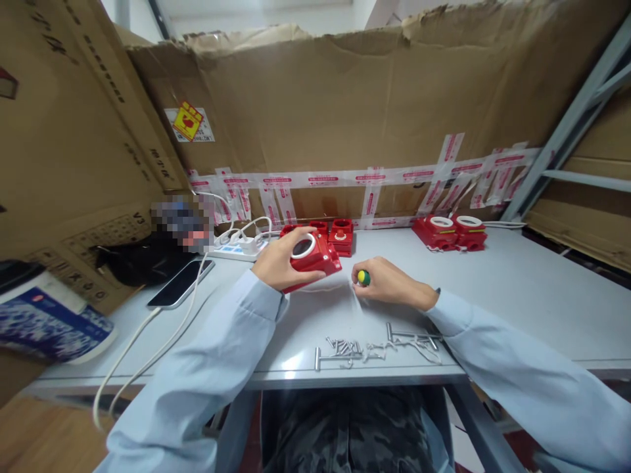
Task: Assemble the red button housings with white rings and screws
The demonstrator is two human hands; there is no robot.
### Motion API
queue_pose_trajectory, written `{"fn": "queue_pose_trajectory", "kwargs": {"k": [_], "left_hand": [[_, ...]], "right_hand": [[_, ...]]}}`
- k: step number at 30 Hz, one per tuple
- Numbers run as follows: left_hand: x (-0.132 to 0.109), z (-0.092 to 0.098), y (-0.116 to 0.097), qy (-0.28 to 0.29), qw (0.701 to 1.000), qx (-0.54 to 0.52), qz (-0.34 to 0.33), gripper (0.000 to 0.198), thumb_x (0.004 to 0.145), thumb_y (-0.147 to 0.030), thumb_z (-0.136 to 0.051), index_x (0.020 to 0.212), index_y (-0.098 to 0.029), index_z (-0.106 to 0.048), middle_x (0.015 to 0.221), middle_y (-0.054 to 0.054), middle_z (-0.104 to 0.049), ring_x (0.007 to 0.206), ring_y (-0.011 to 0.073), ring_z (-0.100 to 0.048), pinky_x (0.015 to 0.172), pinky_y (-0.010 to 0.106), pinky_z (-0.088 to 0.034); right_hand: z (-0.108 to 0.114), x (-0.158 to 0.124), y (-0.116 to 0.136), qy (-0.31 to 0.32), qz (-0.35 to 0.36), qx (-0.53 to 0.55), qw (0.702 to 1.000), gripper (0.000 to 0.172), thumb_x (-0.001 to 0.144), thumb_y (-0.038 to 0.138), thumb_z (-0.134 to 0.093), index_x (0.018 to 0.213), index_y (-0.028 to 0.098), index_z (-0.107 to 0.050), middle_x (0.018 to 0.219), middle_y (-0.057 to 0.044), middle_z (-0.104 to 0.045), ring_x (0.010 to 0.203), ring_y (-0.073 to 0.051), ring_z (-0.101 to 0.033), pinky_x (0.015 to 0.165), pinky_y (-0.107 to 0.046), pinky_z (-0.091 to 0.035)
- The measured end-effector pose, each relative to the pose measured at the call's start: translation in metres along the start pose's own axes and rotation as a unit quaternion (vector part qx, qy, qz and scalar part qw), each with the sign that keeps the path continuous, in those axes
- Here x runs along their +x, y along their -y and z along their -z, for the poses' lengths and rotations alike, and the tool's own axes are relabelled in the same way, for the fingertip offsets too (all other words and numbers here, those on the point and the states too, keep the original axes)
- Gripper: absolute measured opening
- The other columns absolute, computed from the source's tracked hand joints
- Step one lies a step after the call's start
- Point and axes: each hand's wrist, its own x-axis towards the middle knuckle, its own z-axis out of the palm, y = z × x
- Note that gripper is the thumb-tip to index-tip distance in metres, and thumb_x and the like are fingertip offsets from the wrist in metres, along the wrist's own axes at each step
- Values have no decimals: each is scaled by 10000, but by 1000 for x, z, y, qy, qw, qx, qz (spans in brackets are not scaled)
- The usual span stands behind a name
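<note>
In the head view, your left hand (pixel 277 264) has the box (pixel 326 256) gripped, thumb along its near side and fingers over the far side, around the white ring. The box is tilted, and its long side seems to slant away from you to the right; you cannot tell here whether its underside touches the table (pixel 517 295). Your right hand (pixel 389 284) is closed around the driver (pixel 363 278), whose butt faces up at you, so its long axis seems to run down toward the table; the fist hides most of the rest, and the tip cannot be made out. From your right fingers the box lies just to the left and slightly farther off, apart from the driver by a narrow gap. Screws (pixel 345 346) lie nearer you, below that gap.
</note>
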Motion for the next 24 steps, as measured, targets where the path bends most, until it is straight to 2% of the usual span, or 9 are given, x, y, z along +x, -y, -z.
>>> {"fn": "queue_pose_trajectory", "kwargs": {"k": [5,9,13,16,21,24], "left_hand": [[1,8,2,-124,989,-42,66,796,584,-501,-760,1260,-217,-451,1153,66,-614,1053,270,-590,947,398,-434],[2,4,2,-159,967,-166,111,749,588,-460,-770,1235,-225,-474,1126,57,-622,1009,253,-607,902,365,-461],[4,-6,0,-162,936,-288,121,716,588,-441,-774,1207,-212,-496,1108,53,-631,937,220,-631,841,317,-485],[5,-18,0,-149,908,-368,134,669,619,-469,-751,1182,-196,-513,1043,49,-650,875,198,-637,807,307,-494],[5,-38,-5,-85,849,-485,193,521,631,-515,-742,980,-168,-570,886,36,-655,746,158,-622,705,275,-508],[5,-43,-14,-54,818,-523,231,522,617,-519,-754,954,-165,-570,841,34,-657,676,143,-613,649,268,-515]], "right_hand": [[-2,18,16,19,18,-37,999,118,670,179,-547,742,180,-641,729,-44,-672,655,-140,-556,598,-244,-360],[5,24,27,28,20,-35,999,108,657,190,-549,727,174,-630,721,-49,-669,636,-140,-550,590,-246,-364],[14,17,21,8,14,-5,1000,85,649,193,-559,704,163,-618,703,-42,-660,614,-127,-544,612,-249,-386],[18,10,16,-10,16,62,998,88,663,204,-557,697,156,-624,698,-30,-656,634,-124,-551,645,-251,-404],[17,12,19,-68,8,192,979,109,677,228,-564,686,140,-628,691,-18,-638,647,-112,-536,634,-237,-415],[11,21,20,-105,8,256,961,92,665,219,-569,661,137,-612,674,-7,-616,642,-105,-522,613,-230,-419]]}}
